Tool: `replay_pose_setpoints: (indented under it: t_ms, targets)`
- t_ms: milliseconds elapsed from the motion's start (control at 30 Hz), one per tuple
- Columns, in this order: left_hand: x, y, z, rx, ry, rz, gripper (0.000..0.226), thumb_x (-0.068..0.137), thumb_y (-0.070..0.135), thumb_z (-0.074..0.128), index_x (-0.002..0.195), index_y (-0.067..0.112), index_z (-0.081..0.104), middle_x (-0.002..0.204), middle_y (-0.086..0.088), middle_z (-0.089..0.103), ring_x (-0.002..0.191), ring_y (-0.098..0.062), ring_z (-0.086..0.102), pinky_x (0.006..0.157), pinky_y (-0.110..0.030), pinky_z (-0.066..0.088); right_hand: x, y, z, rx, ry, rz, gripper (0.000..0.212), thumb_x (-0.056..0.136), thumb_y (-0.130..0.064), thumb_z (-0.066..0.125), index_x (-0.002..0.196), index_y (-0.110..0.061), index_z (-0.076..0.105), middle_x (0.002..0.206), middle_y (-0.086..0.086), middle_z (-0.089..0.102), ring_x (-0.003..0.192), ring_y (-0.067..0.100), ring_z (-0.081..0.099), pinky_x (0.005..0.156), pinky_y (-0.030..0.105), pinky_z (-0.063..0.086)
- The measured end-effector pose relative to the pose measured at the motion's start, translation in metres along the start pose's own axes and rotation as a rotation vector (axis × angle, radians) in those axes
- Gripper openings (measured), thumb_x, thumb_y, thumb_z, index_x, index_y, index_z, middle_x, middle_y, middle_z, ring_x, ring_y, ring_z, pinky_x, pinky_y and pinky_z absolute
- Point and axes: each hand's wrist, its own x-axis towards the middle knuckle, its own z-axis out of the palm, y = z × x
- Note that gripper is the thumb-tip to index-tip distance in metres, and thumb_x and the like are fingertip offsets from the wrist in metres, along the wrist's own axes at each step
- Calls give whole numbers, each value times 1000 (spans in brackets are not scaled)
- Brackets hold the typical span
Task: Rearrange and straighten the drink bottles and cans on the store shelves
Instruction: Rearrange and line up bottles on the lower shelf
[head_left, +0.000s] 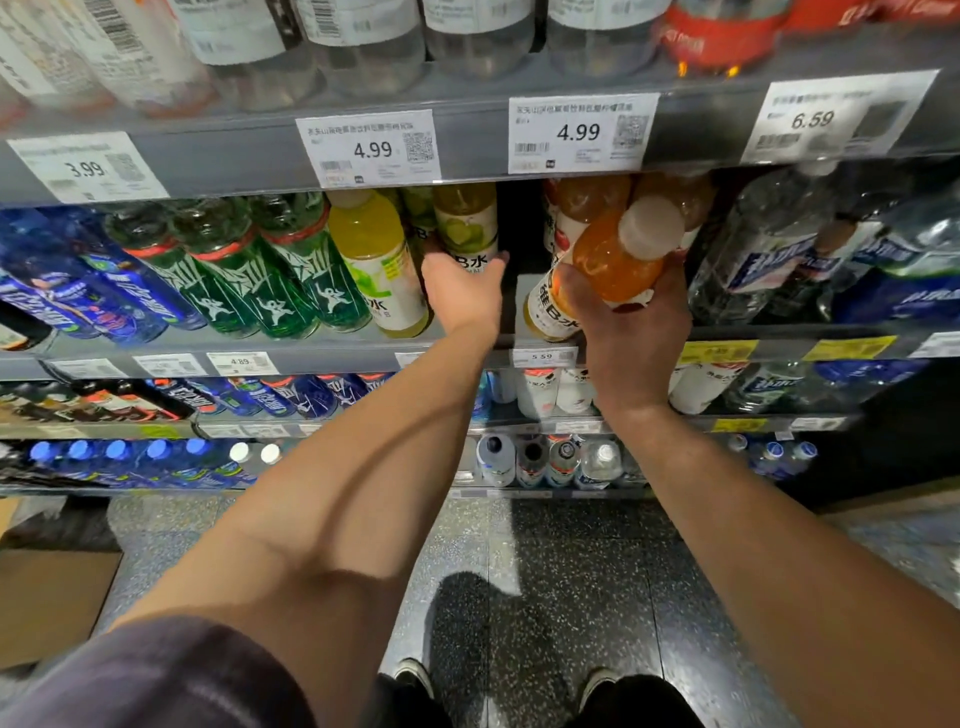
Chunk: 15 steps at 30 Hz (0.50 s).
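Orange juice bottle, tilted before the shelf, sits in the right hand, fingers curled around its stiff, probably slippery body; left hand grips a lime bottle left of it.

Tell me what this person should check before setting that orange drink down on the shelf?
1. Hold on the orange bottle: right hand wraps it from below; ok.
2. Bottle upright: it tilts, white cap toward the camera; not ok.
3. Free slot: a dark gap shows between the lime bottle and the orange row; ok.
4. Left hand out of the way: it reaches to the lime bottle beside the gap; not ok.
5. Depth behind the gap: too dark; cannot tell.
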Motion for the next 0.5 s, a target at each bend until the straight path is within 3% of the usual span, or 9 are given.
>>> replay_pose_setpoints:
  t_ms: [100, 200, 267, 333, 400, 500]
  targets:
    - [0, 0, 0, -51, 56, -27, 54, 70, 25, 88, 108, 0, 57, 107, -11, 63, 93, -19, 56, 84, -26, 47, 3, 2, -1, 19, -12, 3, 54, 75, -36, 86, 116, -17, 57, 100, -15, 66, 93, -11, 63, 83, 10, 46]
    - [-12, -5, -4, -82, 120, 1, 49, 65, 27, 85, 99, 7, 55, 102, -9, 64, 92, -24, 61, 85, -32, 51, 2, 0, -4, 17, -20, 18, 57, 75, -35, 86, 120, -14, 57, 102, -12, 66, 93, -13, 61, 81, 6, 43]
    - [-22, -11, -8, -88, 142, 32, 47, 64, 28, 81, 101, 11, 57, 100, -4, 64, 89, -21, 61, 84, -33, 51, 2, -2, -7, 3, -26, 35, 57, 75, -34, 87, 120, -19, 56, 102, -17, 64, 93, -15, 60, 81, 5, 43]
    - [-30, -14, -11, -83, 157, 61, 50, 65, 25, 81, 109, 15, 59, 104, 0, 65, 91, -16, 61, 83, -25, 47, 2, -3, -12, -5, -36, 55, 55, 74, -34, 87, 118, -23, 55, 101, -23, 63, 92, -16, 60, 80, 5, 44]
    - [-35, -16, -14, -80, 182, 80, 52, 67, 23, 82, 113, 15, 60, 107, 0, 64, 93, -14, 60, 81, -19, 41, 1, -4, -15, -8, -34, 88, 55, 73, -36, 87, 117, -22, 57, 99, -21, 65, 90, -13, 63, 78, 7, 47]
    - [-40, -17, -18, -63, 238, 59, 55, 68, 25, 82, 116, 14, 59, 111, -1, 65, 98, -18, 61, 82, -21, 40, -3, -4, -17, 3, -24, 123, 56, 74, -35, 87, 119, -17, 59, 99, -14, 68, 88, -6, 65, 76, 11, 49]
